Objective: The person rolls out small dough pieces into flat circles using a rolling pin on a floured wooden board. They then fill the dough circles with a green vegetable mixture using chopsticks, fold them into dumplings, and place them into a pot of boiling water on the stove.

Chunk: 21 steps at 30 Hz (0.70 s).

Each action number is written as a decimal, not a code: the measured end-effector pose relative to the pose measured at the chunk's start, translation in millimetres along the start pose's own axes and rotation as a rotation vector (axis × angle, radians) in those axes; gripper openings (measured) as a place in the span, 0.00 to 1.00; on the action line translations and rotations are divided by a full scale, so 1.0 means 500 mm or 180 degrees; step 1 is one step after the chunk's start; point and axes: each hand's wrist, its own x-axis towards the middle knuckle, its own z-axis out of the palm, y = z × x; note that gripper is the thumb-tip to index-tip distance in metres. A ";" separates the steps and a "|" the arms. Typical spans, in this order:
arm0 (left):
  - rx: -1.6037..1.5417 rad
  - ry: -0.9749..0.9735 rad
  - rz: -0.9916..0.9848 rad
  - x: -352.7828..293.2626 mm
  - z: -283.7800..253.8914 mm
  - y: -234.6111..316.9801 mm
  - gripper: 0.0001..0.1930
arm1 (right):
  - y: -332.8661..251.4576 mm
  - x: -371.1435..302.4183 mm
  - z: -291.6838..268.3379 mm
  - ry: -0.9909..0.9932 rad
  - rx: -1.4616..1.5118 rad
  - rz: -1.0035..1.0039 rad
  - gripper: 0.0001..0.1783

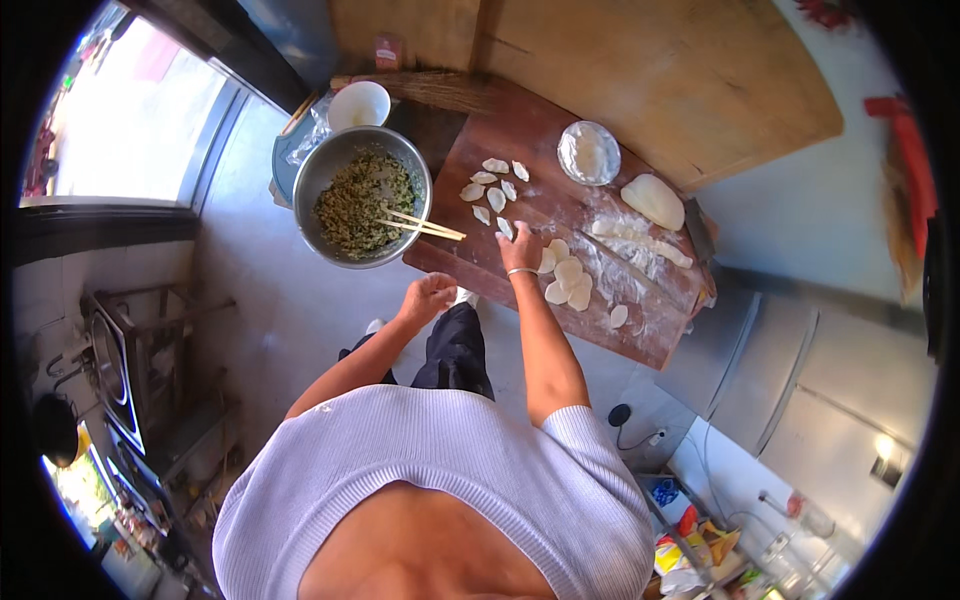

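Note:
A filled dumpling [505, 229] is at the fingertips of my right hand [522, 248], low over the wooden board [480, 255]. My thumb and fingers are closed on its near end. Several finished dumplings [497, 199] lie in a loose group just beyond. Close to my right wrist is a cluster of round dough wrappers [568, 273], partly overlapping. My left hand [430, 297] hovers off the board's near left edge, its fingers curled together with nothing visible in them. Left of the board, a steel bowl [308, 165] contains chopped green filling [360, 205], with chopsticks [425, 226] resting across its rim.
On the floured right side are a dough lump [653, 201], a dough roll [645, 243] and a single wrapper [619, 316]. A flour bowl [589, 153] stands at the back. A white bowl [360, 104] and a straw broom [430, 90] lie beyond the steel bowl.

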 end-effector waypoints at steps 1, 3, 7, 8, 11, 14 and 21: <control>-0.0295 0.0175 -0.0035 0.035 0.015 -0.008 0.14 | -0.005 0.025 0.013 -0.0075 0.0005 -0.0255 0.25; -0.0889 0.0501 -0.0150 0.099 0.043 -0.034 0.16 | -0.002 0.033 0.027 -0.0043 0.0169 -0.0528 0.16; -0.0909 0.1375 -0.0445 0.195 0.126 -0.012 0.26 | 0.026 0.025 0.009 -0.0545 0.0721 -0.0324 0.08; -0.1186 0.1316 -0.0551 0.204 0.137 -0.003 0.28 | 0.029 0.014 0.001 -0.0663 0.0937 -0.0316 0.08; -0.2243 0.0806 -0.0673 0.231 0.133 0.002 0.33 | -0.043 0.014 -0.069 -0.1465 0.2330 -0.0250 0.09; -0.2767 0.0739 -0.0639 0.253 0.106 -0.037 0.24 | -0.042 0.085 -0.056 -0.0954 0.1173 -0.0538 0.25; -0.2630 0.1174 -0.0632 0.225 0.084 -0.028 0.18 | -0.070 0.193 -0.010 -0.0914 -0.0758 -0.1519 0.26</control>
